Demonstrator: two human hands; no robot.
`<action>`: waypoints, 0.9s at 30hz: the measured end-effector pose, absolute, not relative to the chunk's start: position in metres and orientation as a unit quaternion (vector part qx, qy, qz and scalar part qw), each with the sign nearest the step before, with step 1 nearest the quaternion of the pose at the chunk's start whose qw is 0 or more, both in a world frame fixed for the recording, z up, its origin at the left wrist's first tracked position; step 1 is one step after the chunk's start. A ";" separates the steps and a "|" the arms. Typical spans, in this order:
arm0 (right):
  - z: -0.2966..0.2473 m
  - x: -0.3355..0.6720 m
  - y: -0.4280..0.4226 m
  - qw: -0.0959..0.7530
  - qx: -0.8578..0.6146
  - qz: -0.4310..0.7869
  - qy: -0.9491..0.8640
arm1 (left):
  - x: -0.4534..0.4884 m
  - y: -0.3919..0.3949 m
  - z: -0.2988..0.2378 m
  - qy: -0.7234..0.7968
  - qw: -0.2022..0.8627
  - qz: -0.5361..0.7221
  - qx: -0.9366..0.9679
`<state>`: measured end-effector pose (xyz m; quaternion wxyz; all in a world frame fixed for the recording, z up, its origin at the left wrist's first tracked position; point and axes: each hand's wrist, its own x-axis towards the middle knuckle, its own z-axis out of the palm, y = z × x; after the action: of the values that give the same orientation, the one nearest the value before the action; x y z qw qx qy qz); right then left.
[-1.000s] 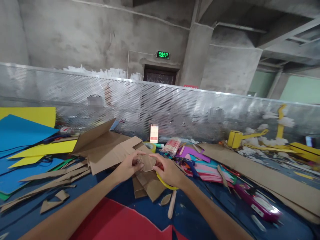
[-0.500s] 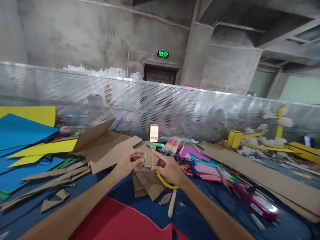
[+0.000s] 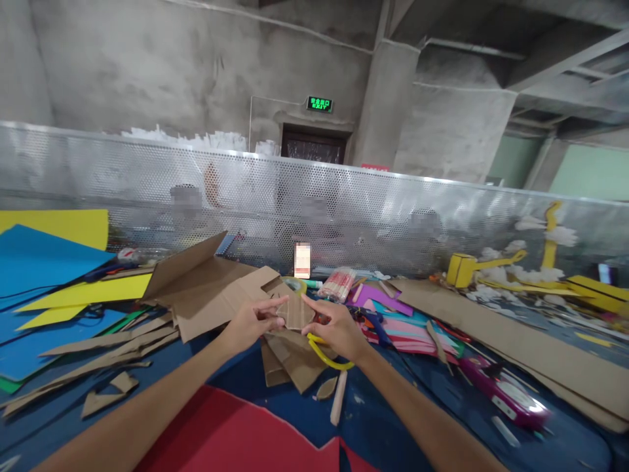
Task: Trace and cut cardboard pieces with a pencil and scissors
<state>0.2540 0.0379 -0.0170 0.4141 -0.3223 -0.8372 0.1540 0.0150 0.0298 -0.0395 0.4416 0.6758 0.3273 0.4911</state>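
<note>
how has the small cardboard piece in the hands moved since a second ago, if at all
Yes, slightly: against the tape roll behind it, the cardboard piece sits higher and a little farther right in the view.

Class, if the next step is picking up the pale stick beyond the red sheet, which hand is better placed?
Probably the right hand: the pale stick lies below it in view, while the left hand is farther left. Both hold the cardboard piece, so the right must first release.
</note>
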 end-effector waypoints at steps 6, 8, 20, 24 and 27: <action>-0.013 0.257 0.034 0.399 -0.322 0.185 -0.838 | 0.016 0.028 -0.039 0.346 0.436 0.494 0.668; -0.013 0.258 0.034 0.402 -0.319 0.191 -0.837 | 0.015 0.028 -0.039 0.345 0.436 0.492 0.670; -0.016 0.263 0.039 0.417 -0.288 0.236 -0.829 | 0.014 0.022 -0.035 0.337 0.472 0.492 0.649; -0.017 0.265 0.042 0.395 -0.287 0.307 -0.817 | 0.015 0.018 -0.031 0.330 0.496 0.490 0.636; -0.019 0.266 0.045 0.388 -0.282 0.327 -0.814 | 0.016 0.022 -0.034 0.318 0.499 0.496 0.635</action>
<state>0.2661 0.0446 -0.0193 0.3884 -0.2815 -0.8144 0.3266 0.0155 0.0217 -0.0339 0.4994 0.6354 0.3181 0.4956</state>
